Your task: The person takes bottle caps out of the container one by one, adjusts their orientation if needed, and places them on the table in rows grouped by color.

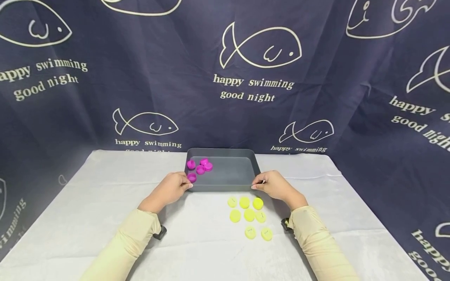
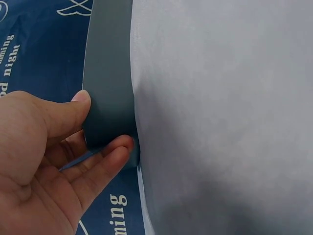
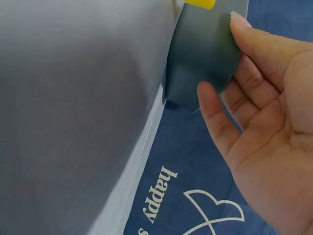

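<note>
A dark grey rectangular tray [image 1: 232,171] lies at the far side of the table, level with both hands. My left hand [image 1: 172,188] grips its near left corner. In the left wrist view that thumb is at the rim, with fingers along the tray's outer wall [image 2: 110,63]. At the near right corner, my right hand [image 1: 275,185] pinches the tray, thumb on the rim in the right wrist view. Several magenta bottle caps [image 1: 200,169] sit in the tray's left part, one close beside my left fingertips. Several yellow caps [image 1: 249,214] lie on the table in front of the tray.
A white cloth [image 1: 88,218] covers the table. Just behind the tray hangs a dark blue curtain [image 1: 197,86] with white fish drawings and lettering; it also runs along both sides. Dark wrist devices [image 1: 159,233] show beneath both sleeves.
</note>
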Available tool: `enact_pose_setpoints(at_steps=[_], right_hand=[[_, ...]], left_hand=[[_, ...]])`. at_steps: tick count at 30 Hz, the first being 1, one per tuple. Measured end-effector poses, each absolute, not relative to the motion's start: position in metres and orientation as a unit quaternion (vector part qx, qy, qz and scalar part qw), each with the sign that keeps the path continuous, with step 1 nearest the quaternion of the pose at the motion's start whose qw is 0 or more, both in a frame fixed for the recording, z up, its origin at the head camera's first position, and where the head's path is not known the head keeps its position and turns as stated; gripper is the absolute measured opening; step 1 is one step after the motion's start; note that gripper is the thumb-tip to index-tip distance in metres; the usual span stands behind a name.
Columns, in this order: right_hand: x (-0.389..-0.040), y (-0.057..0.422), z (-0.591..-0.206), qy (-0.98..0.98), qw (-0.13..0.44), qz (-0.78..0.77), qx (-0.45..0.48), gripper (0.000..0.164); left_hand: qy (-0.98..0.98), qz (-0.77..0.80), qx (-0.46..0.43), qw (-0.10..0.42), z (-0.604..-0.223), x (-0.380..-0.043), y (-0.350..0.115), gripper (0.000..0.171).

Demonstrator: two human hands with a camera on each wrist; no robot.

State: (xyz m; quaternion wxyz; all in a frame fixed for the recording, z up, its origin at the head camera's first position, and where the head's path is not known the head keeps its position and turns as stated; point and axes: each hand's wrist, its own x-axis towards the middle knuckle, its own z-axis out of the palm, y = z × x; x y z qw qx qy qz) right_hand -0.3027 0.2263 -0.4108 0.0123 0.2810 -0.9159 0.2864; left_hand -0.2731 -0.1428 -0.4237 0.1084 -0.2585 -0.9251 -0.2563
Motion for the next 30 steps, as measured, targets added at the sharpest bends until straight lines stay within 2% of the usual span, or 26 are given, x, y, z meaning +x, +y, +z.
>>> enact_pose_setpoints(at_steps=[11,22,26,30], right_hand=[[-0.305,0.223,-0.410,-0.913,0.029,0.273,0.300,0.005],[-0.299,0.229,-0.412,-0.915,0.035,0.269,0.300,0.006],[-0.299,0.227,-0.411,-0.912,0.019,0.273,0.304,0.007],[-0.300,0.225,-0.409,-0.910,0.003,0.283,0.303,0.007]], left_hand=[[-0.924,-0.253,-0.262,0.119,-0.424,-0.272,-0.144,0.008],[-0.933,-0.248,-0.247,0.086,-0.421,-0.277,-0.138,0.011],[-0.940,-0.239,-0.234,0.070,-0.418,-0.276,-0.140,0.014],[-0.944,-0.231,-0.224,0.077,-0.407,-0.275,-0.141,0.014]])
